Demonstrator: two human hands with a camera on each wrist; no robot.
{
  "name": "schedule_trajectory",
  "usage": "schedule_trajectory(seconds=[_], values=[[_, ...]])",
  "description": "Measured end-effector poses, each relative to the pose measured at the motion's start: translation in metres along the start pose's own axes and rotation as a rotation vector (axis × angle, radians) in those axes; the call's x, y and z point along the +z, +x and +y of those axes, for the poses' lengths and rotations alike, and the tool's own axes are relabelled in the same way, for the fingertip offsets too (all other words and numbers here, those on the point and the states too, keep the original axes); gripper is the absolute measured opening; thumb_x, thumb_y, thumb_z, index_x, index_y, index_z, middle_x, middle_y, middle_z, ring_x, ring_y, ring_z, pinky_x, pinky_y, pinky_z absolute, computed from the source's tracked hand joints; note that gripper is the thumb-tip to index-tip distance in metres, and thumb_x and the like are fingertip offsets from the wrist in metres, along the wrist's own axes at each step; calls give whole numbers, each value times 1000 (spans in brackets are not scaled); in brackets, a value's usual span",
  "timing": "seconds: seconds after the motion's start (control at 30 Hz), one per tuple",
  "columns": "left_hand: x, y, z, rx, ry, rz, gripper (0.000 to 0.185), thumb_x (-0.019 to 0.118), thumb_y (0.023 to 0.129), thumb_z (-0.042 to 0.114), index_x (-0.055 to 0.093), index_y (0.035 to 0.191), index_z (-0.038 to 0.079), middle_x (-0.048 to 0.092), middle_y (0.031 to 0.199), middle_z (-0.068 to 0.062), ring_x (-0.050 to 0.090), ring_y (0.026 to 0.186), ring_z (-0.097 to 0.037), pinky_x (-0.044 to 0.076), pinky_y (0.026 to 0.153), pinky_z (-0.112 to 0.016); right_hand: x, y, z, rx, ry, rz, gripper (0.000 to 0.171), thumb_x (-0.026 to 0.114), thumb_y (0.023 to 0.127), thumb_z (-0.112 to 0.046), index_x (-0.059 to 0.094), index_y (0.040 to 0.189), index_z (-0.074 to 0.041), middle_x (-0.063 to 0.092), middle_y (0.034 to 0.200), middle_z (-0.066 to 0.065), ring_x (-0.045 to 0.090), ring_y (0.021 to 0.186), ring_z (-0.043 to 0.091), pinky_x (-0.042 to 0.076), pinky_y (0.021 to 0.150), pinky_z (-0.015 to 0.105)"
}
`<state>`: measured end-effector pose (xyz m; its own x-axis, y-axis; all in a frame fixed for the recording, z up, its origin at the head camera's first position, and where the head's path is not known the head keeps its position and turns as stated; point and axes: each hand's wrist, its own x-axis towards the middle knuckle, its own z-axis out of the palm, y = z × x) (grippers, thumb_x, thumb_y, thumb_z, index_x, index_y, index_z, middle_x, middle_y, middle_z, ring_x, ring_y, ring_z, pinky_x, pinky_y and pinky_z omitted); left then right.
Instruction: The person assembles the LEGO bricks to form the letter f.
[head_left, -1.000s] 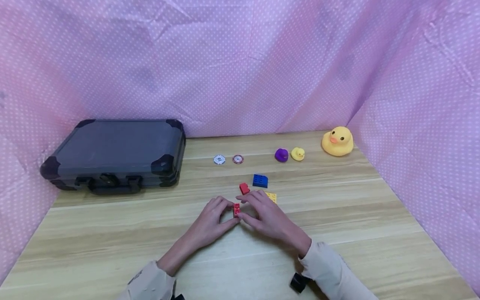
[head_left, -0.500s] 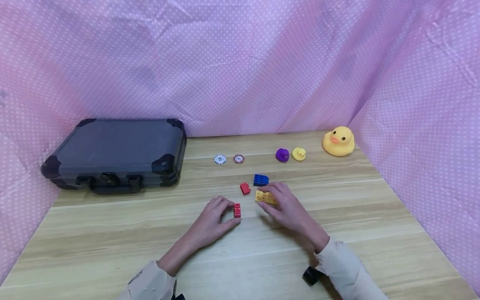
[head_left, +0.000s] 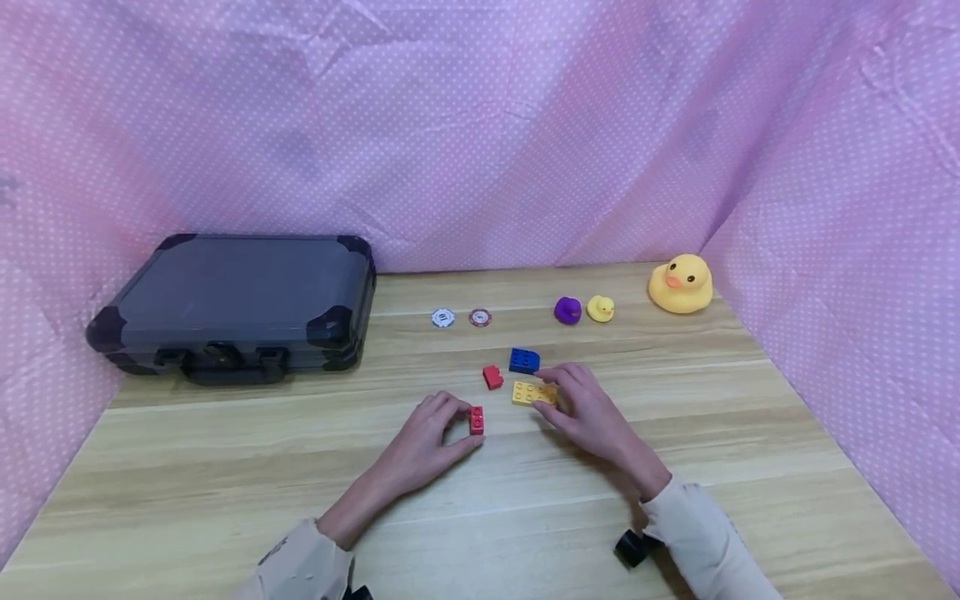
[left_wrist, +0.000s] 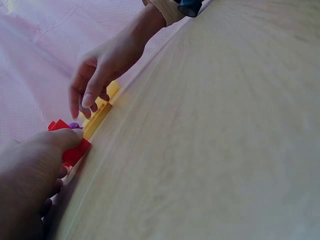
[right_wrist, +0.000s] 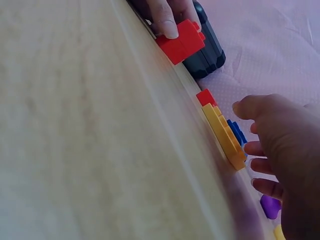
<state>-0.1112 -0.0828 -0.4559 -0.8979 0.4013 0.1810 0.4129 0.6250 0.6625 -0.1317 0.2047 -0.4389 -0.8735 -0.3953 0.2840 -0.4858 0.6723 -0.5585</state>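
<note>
In the head view my left hand pinches a red toy brick between thumb and fingers, its two studs facing up. The left wrist view shows the thumb lying along the side of this red brick. My right hand hovers over the right end of a flat yellow toy brick, thumb and fingers spread and loosely bent. In the right wrist view a gap shows between its thumb and the yellow brick. Just behind lie a small red brick and a blue brick.
A dark grey case with black corners stands at the back left. Two chips, one white and one red, lie farther back. Beyond the blue brick are a purple duck, a small yellow duck and a large yellow duck.
My right hand has left the red brick and moved right to the yellow brick, then drawn slightly farther right, uncovering more of it. My left hand keeps its hold on the red brick.
</note>
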Motion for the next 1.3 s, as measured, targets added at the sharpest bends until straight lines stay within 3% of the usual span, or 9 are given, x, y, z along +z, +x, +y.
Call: schedule_trajectory(seconds=[0.3, 0.77, 1.3], values=[[0, 1, 0, 10, -2, -5, 36, 81, 92, 33, 69, 120, 14, 60, 112, 5, 53, 102, -13, 49, 89, -40, 2, -3, 5, 53, -9, -27, 47, 79, 94, -22, 63, 136, -6, 61, 127, 8, 53, 119, 27, 47, 99, 50], [1, 2, 0, 4, -5, -13, 37, 80, 92, 34, 69, 121, 14, 59, 112, 5, 53, 103, -14, 49, 90, -41, 6, -3, 10, 24, -46, 5, 41, 81, 92, -21, 70, 128, -5, 60, 119, 7, 48, 103, 23, 43, 81, 38], [0, 1, -1, 7, -6, -5, 37, 81, 92, 33, 69, 121, 13, 60, 112, 4, 53, 102, -14, 49, 89, -40, 10, 0, 11, 32, -14, 3, 35, 80, 93, -19, 70, 124, -5, 60, 118, 7, 48, 105, 24, 42, 83, 40]])
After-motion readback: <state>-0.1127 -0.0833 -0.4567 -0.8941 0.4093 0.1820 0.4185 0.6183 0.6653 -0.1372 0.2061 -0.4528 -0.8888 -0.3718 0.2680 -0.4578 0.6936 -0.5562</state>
